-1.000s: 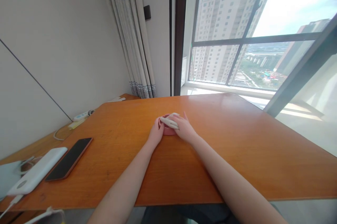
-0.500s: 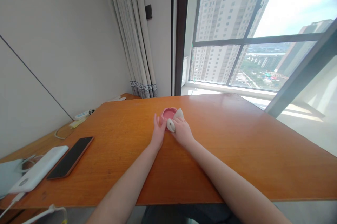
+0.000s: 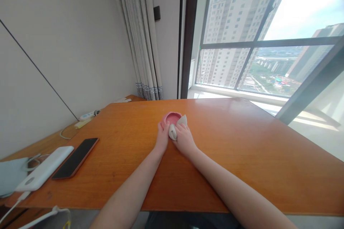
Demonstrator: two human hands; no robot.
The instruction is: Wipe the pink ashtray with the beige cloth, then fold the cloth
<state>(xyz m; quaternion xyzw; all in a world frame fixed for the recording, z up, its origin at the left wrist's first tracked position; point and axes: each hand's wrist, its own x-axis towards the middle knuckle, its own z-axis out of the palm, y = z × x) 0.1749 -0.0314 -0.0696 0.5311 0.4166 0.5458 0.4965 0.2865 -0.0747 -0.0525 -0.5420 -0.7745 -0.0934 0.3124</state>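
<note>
A small round pink dish [image 3: 174, 115], perhaps an ashtray, is at the middle of the wooden table. My left hand [image 3: 162, 136] grips its left side, thumb at the near rim and fingers round the outer wall. In my right hand [image 3: 185, 138] is a bunched white cloth [image 3: 172, 133], closed in the fingers. One end of the cloth pokes out beyond the knuckles, the other below the thumb. The cloth meets the dish's near right rim. My right fingertips are hidden by the cloth and hand.
A dark phone [image 3: 76, 158] and a white power bank [image 3: 44, 168] with a cable lie at the table's left. A power strip [image 3: 89, 115] rests by the wall. Behind the table [image 3: 242, 157] are a curtain [image 3: 145, 42] and a large window [image 3: 228, 64].
My left hand has closed on the dish; its fingers were raised and spread before. The dish now looks tilted slightly, and the cloth has shifted a little toward me. The camera view has turned slightly left.
</note>
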